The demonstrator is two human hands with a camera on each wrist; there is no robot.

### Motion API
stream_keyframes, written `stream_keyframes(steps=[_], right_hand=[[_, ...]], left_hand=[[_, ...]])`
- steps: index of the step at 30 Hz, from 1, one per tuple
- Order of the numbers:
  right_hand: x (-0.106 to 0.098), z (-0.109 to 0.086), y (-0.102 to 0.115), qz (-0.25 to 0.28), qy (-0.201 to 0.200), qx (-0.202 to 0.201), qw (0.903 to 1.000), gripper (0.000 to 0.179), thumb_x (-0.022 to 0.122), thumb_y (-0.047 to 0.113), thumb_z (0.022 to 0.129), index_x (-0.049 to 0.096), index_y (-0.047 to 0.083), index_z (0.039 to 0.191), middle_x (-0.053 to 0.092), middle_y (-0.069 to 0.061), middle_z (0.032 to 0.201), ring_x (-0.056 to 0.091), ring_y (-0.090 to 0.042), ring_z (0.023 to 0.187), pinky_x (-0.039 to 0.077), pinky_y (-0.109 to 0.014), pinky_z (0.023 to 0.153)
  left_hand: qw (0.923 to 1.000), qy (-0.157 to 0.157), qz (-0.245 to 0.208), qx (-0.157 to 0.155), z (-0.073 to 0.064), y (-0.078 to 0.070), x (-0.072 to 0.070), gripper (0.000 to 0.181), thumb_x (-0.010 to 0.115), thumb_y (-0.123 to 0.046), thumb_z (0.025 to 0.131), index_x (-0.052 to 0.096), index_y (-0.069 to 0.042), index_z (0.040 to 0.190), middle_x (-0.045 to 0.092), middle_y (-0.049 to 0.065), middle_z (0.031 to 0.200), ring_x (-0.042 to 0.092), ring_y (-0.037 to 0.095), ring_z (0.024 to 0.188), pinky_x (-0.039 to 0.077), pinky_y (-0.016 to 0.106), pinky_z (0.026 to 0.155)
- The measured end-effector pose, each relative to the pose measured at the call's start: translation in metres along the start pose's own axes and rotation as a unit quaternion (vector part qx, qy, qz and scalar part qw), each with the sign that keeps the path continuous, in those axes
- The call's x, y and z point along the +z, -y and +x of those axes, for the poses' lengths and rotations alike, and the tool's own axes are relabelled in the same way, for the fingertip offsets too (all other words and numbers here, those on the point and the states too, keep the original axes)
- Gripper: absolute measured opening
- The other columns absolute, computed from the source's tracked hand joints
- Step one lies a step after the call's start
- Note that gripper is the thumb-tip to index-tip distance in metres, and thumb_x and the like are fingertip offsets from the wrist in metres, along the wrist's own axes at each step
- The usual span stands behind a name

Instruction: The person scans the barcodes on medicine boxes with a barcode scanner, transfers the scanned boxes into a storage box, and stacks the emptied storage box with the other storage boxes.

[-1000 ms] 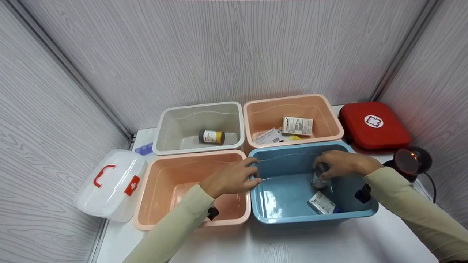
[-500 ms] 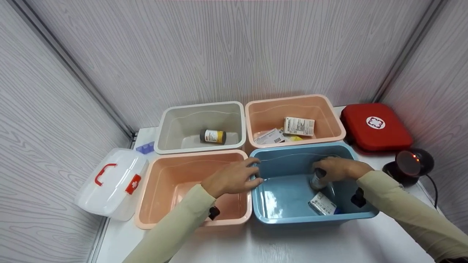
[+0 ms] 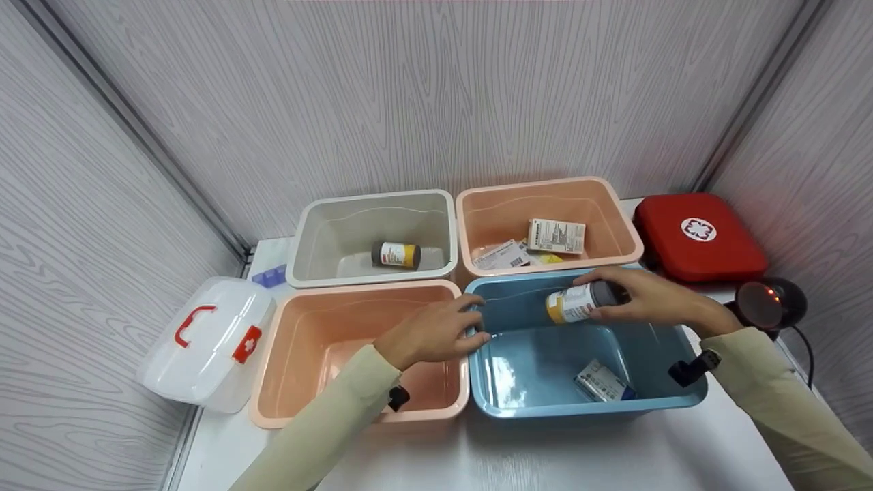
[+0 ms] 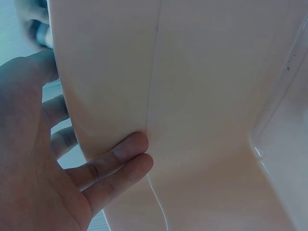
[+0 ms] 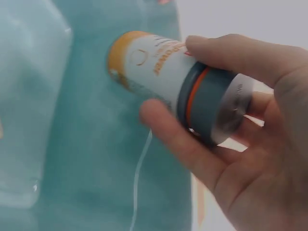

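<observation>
My right hand (image 3: 644,296) holds a supplement bottle (image 3: 571,303) by its dark cap, above the floor of the blue bin (image 3: 545,410). The bottle is tilted, with its white and yellow label facing left. In the right wrist view, thumb and fingers close around the cap end of the bottle (image 5: 154,72). My left hand (image 3: 430,334) rests over the adjoining rims of the front peach bin (image 3: 300,368) and the blue bin, its fingers loosely spread. Two of its fingers (image 4: 115,166) lie against the inner wall in the left wrist view. A small medicine box (image 3: 603,382) lies in the blue bin.
Behind stand a grey bin (image 3: 327,279) with another bottle (image 3: 397,255), and a peach bin (image 3: 470,204) with several medicine packs. A red first-aid case (image 3: 702,235) and a black device (image 3: 771,303) sit right; a clear medicine case (image 3: 208,341) sits left.
My right hand has lifted the bottle from the blue bin's floor and tipped it, its yellow end swinging left. The left hand stays at the rim.
</observation>
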State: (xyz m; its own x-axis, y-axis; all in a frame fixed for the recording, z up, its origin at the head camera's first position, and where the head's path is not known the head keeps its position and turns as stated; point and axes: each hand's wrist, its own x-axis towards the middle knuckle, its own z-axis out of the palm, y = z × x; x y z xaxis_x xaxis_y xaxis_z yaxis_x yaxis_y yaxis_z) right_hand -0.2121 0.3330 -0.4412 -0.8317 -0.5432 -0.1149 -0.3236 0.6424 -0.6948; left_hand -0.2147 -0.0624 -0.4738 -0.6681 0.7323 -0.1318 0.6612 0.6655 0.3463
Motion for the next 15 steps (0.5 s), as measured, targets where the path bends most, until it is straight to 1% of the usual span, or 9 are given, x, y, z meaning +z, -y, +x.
stream_keyframes(steps=[2, 5, 7, 10, 13, 15], right_hand=[[-0.002, -0.006, 0.001, 0.013, -0.029, -0.013, 0.9994, 0.055, 0.082, 0.021, 0.098, 0.062, 0.024, 0.149, 0.062, -0.009, 0.142, 0.058, -0.029, 0.119, 0.056, -0.026, 0.092], [-0.004, -0.016, -0.001, 0.027, -0.062, -0.03, 0.9973, 0.058, 0.08, 0.015, 0.099, 0.06, 0.023, 0.153, 0.056, -0.01, 0.15, 0.051, -0.03, 0.127, 0.056, -0.024, 0.093], [-0.005, -0.021, -0.004, 0.03, -0.082, -0.041, 0.9953, 0.059, 0.079, 0.011, 0.099, 0.059, 0.022, 0.153, 0.054, -0.008, 0.151, 0.048, -0.026, 0.128, 0.055, -0.021, 0.094], [-0.006, -0.027, -0.011, 0.038, -0.11, -0.063, 0.9912, 0.059, 0.078, 0.002, 0.098, 0.061, 0.017, 0.152, 0.053, -0.007, 0.152, 0.046, -0.019, 0.131, 0.053, -0.017, 0.098], [-0.006, -0.031, -0.015, 0.052, -0.142, -0.06, 0.9867, 0.054, 0.077, -0.004, 0.096, 0.064, 0.013, 0.145, 0.05, -0.006, 0.155, 0.043, -0.013, 0.134, 0.052, -0.014, 0.098], [-0.005, -0.033, -0.016, 0.06, -0.166, -0.047, 0.9831, 0.046, 0.076, -0.003, 0.096, 0.067, 0.011, 0.139, 0.049, -0.008, 0.156, 0.042, -0.012, 0.134, 0.052, -0.012, 0.096]], left_hand=[[1.0, -0.005, -0.001, 0.004, 0.0, 0.0, 0.001, 0.043, 0.051, -0.051, 0.112, 0.075, -0.018, 0.127, 0.049, 0.005, 0.167, 0.066, 0.025, 0.13, 0.056, 0.043, 0.111], [1.0, 0.002, -0.005, -0.003, 0.0, 0.0, 0.001, 0.044, 0.051, -0.052, 0.111, 0.074, -0.019, 0.128, 0.047, 0.005, 0.169, 0.063, 0.026, 0.137, 0.054, 0.045, 0.116], [1.0, 0.005, -0.006, -0.006, 0.0, 0.0, 0.001, 0.044, 0.051, -0.052, 0.111, 0.074, -0.019, 0.128, 0.047, 0.005, 0.169, 0.061, 0.027, 0.139, 0.052, 0.045, 0.117], [0.9999, 0.007, -0.007, -0.009, 0.001, 0.0, 0.001, 0.044, 0.05, -0.053, 0.112, 0.074, -0.019, 0.129, 0.046, 0.004, 0.17, 0.06, 0.028, 0.141, 0.051, 0.046, 0.119], [0.9999, 0.007, -0.009, -0.008, 0.001, 0.001, 0.001, 0.045, 0.05, -0.053, 0.111, 0.074, -0.019, 0.129, 0.046, 0.004, 0.17, 0.059, 0.028, 0.143, 0.05, 0.047, 0.12], [0.9999, 0.005, -0.009, -0.006, 0.0, 0.001, 0.001, 0.045, 0.05, -0.053, 0.111, 0.074, -0.019, 0.129, 0.046, 0.004, 0.17, 0.059, 0.028, 0.143, 0.05, 0.047, 0.12]])
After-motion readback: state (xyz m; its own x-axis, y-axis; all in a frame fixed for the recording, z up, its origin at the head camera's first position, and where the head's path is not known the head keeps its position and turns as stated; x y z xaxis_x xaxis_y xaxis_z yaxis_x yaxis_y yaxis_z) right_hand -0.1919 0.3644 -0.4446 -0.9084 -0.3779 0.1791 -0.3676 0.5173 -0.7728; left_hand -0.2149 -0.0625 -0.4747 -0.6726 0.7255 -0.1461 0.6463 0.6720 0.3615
